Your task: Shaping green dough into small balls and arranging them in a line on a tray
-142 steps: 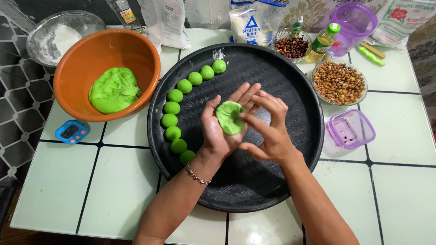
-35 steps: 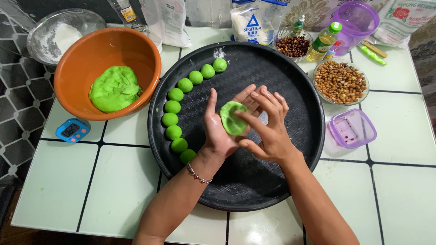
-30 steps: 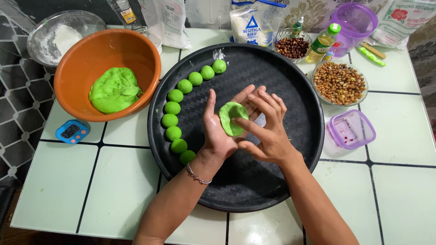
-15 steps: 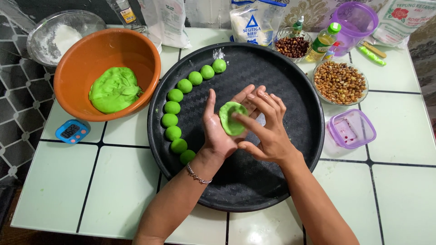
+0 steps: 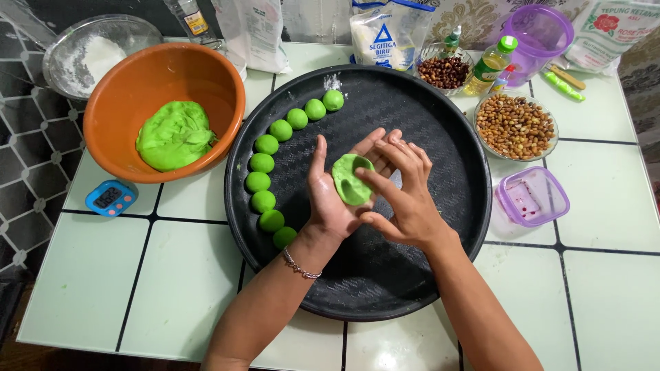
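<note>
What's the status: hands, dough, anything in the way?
Left hand cradles flattened green dough piece. Right hand fingers press it. Over black tray, nothing obstructing.

Your left hand (image 5: 330, 199) cups a soft, matt green dough piece (image 5: 352, 180), smooth with a pressed dent. Round tray (image 5: 440, 130) looks black plastic, woven-textured, slight sheen. Orange bowl (image 5: 165, 75) is glossy plastic; the dough lump (image 5: 173, 135) in it is creased and matt. Table tiles (image 5: 605, 206) are pale, glossy, smooth. Small purple container (image 5: 533, 197) is translucent plastic. Peanuts (image 5: 514, 126) look dry and matt in clear glass.
</note>
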